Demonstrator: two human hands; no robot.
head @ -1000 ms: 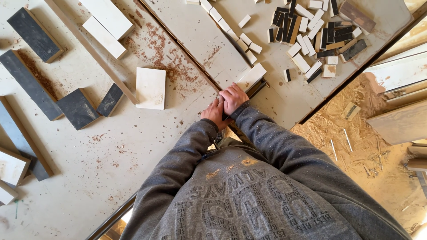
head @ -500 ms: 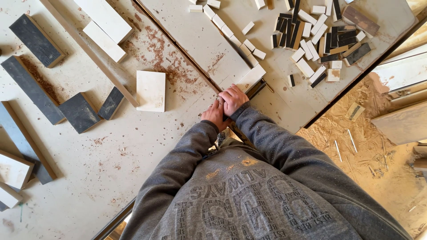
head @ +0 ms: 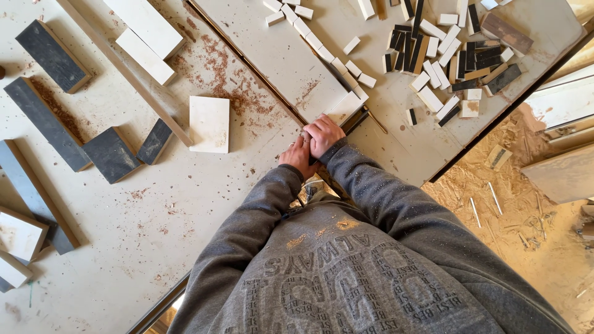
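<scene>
Fingers of right hand [head: 323, 135] curled over white board [head: 344, 109] end; left hand [head: 297, 156] alongside, grip unclear.

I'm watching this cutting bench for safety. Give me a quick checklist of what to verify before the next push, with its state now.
1. Both hands on the white strip: ok, left hand and right hand sit together at its near end.
2. Blade position: cannot tell, none visible.
3. Path ahead clear: not ok, small cut blocks line the strip.
4. Bench surface clean: not ok, sawdust scattered.
5. Sleeves snug: ok.
</scene>
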